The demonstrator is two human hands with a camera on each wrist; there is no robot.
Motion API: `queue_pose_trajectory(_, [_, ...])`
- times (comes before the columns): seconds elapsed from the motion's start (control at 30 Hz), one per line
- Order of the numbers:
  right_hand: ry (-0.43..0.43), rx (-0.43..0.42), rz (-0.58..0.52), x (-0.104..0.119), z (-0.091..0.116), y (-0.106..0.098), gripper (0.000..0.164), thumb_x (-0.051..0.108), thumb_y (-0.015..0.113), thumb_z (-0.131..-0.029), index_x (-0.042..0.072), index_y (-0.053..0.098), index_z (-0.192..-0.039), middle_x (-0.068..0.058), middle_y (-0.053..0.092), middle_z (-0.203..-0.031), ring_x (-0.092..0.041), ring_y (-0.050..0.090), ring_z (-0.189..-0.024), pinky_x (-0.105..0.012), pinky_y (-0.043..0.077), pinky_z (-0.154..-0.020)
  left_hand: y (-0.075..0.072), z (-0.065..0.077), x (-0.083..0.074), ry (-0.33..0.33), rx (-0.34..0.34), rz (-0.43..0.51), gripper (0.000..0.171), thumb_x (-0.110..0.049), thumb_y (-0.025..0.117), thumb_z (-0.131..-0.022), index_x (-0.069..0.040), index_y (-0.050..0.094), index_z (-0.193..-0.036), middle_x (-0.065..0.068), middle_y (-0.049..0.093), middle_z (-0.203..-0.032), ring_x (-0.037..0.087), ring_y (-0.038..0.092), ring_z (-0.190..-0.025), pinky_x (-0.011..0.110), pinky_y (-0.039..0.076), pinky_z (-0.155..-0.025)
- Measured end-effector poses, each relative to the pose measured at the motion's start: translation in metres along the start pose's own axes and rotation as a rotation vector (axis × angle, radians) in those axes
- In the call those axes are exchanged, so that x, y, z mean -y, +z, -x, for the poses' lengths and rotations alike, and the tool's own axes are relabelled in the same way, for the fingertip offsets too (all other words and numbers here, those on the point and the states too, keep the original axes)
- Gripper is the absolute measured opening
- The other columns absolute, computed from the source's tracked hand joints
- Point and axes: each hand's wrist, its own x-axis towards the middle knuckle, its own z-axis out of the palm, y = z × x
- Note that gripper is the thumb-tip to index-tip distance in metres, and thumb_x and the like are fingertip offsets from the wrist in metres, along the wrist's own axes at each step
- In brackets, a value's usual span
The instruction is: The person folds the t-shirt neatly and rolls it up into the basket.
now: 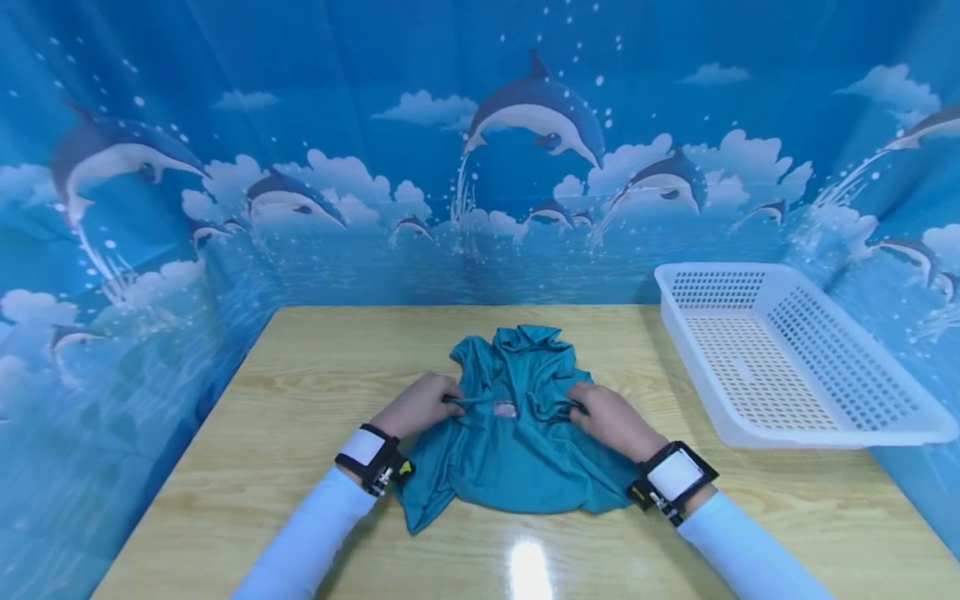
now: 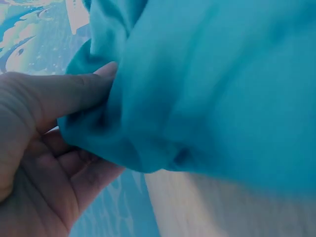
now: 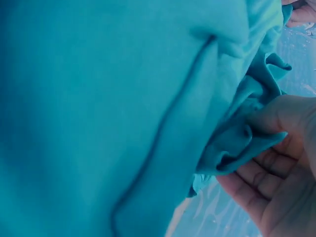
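A teal garment (image 1: 525,475), seemingly a shirt, lies crumpled on the wooden table, with a small pale label (image 1: 505,409) near its middle. On its left side my left hand (image 1: 422,406) pinches a fold of the cloth. In the left wrist view the thumb lies over the fabric (image 2: 197,108) and the fingers are beneath it. My right hand (image 1: 611,419) pinches another fold on the garment's right side. The right wrist view shows bunched cloth (image 3: 232,148) between that thumb and fingers. Part of the far edge is gathered in folds.
A white perforated plastic basket (image 1: 705,400) stands at the right end of the table (image 1: 337,350), with nothing visible inside. Behind and beside the table hangs a blue curtain (image 1: 360,75) printed with dolphins. Each wrist wears a black strap with a small device (image 1: 375,454).
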Motion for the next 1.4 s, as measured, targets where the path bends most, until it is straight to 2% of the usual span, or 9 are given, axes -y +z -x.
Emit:
queue_pose_trajectory(0.3, [0.061, -0.073, -0.044, -0.006, 0.008, -0.031, 0.021, 0.008, 0.056, -0.091, 0.002, 0.064, -0.110, -0.013, 0.064, -0.111, -0.026, 0.061, -0.100, -0.044, 0.051, -0.083, -0.040, 0.009, -0.002, 0.007, -0.030, 0.001, 0.011, -0.013, 0.063, -0.091, -0.013, 0.074, -0.094, -0.001, 0.070, -0.091, 0.009, 0.057, -0.074, 0.026, 0.047, -0.065])
queue_pose_trajectory(0.6, [0.104, -0.143, -0.015, -0.012, 0.005, -0.100, 0.018, 0.006, 0.045, -0.096, 0.001, 0.059, -0.108, -0.017, 0.060, -0.101, -0.024, 0.053, -0.078, -0.037, 0.044, -0.065, -0.119, 0.012, -0.024, -0.024, -0.134, -0.134, 0.015, -0.014, 0.059, -0.094, -0.010, 0.072, -0.100, 0.006, 0.069, -0.097, 0.017, 0.062, -0.083, 0.032, 0.047, -0.066])
queue_pose_trajectory(0.73, [0.141, -0.234, 0.019, -0.009, 0.011, -0.141, 0.028, 0.005, 0.036, -0.098, -0.004, 0.053, -0.119, -0.024, 0.054, -0.112, -0.029, 0.050, -0.081, -0.040, 0.038, -0.064, -0.154, 0.019, -0.039, 0.017, -0.251, -0.219, 0.016, -0.010, 0.056, -0.095, -0.007, 0.071, -0.101, 0.010, 0.068, -0.097, 0.018, 0.059, -0.073, 0.033, 0.041, -0.058])
queue_pose_trajectory(0.9, [0.065, -0.579, 0.063, 0.004, 0.041, -0.191, 0.031, -0.005, 0.035, -0.094, -0.006, 0.056, -0.116, -0.023, 0.054, -0.110, -0.019, 0.043, -0.076, -0.030, 0.032, -0.064, -0.182, 0.050, -0.066, 0.138, -0.542, -0.263, 0.011, -0.016, 0.062, -0.093, -0.010, 0.070, -0.096, 0.006, 0.065, -0.093, 0.016, 0.048, -0.068, 0.030, 0.036, -0.057])
queue_pose_trajectory(0.97, [0.024, -0.693, 0.101, 0.009, 0.060, -0.204, 0.030, -0.009, 0.037, -0.090, -0.006, 0.059, -0.111, -0.020, 0.056, -0.102, -0.009, 0.037, -0.072, -0.023, 0.028, -0.061, -0.181, 0.069, -0.076, 0.188, -0.622, -0.273, 0.007, -0.016, 0.065, -0.090, -0.010, 0.069, -0.093, 0.003, 0.064, -0.089, 0.013, 0.048, -0.070, 0.028, 0.036, -0.059])
queue_pose_trajectory(1.07, [0.007, -0.703, 0.136, 0.016, 0.092, -0.209, 0.028, -0.013, 0.039, -0.089, -0.005, 0.060, -0.106, -0.016, 0.055, -0.096, -0.001, 0.029, -0.070, -0.019, 0.024, -0.058, -0.160, 0.098, -0.079, 0.260, -0.638, -0.300, 0.006, -0.013, 0.072, -0.084, -0.013, 0.068, -0.089, -0.003, 0.064, -0.086, 0.008, 0.052, -0.074, 0.025, 0.040, -0.063])
queue_pose_trajectory(1.17, [-0.004, -0.597, 0.187, 0.011, 0.121, -0.189, 0.027, -0.016, 0.044, -0.087, -0.001, 0.061, -0.101, -0.009, 0.054, -0.091, 0.002, 0.028, -0.071, -0.018, 0.026, -0.056, -0.120, 0.121, -0.067, 0.290, -0.546, -0.292, 0.013, -0.011, 0.076, -0.079, -0.016, 0.067, -0.086, -0.008, 0.062, -0.084, 0.003, 0.054, -0.073, 0.022, 0.046, -0.063])
queue_pose_trajectory(1.23, [-0.020, -0.519, 0.184, 0.002, 0.136, -0.166, 0.030, -0.018, 0.050, -0.083, 0.004, 0.063, -0.097, -0.003, 0.055, -0.088, 0.004, 0.032, -0.069, -0.018, 0.028, -0.054, -0.087, 0.134, -0.054, 0.257, -0.454, -0.272, 0.014, -0.013, 0.076, -0.078, -0.020, 0.066, -0.085, -0.012, 0.059, -0.082, 0.000, 0.052, -0.072, 0.020, 0.046, -0.061])
queue_pose_trajectory(1.4, [-0.053, -0.372, 0.040, -0.024, 0.160, -0.102, 0.038, -0.020, 0.060, -0.076, 0.015, 0.064, -0.091, 0.012, 0.057, -0.084, 0.006, 0.043, -0.072, -0.017, 0.036, -0.054, -0.021, 0.153, -0.023, 0.033, -0.187, -0.198, 0.013, -0.018, 0.074, -0.082, -0.025, 0.062, -0.081, -0.016, 0.049, -0.078, -0.003, 0.045, -0.068, 0.018, 0.041, -0.057])
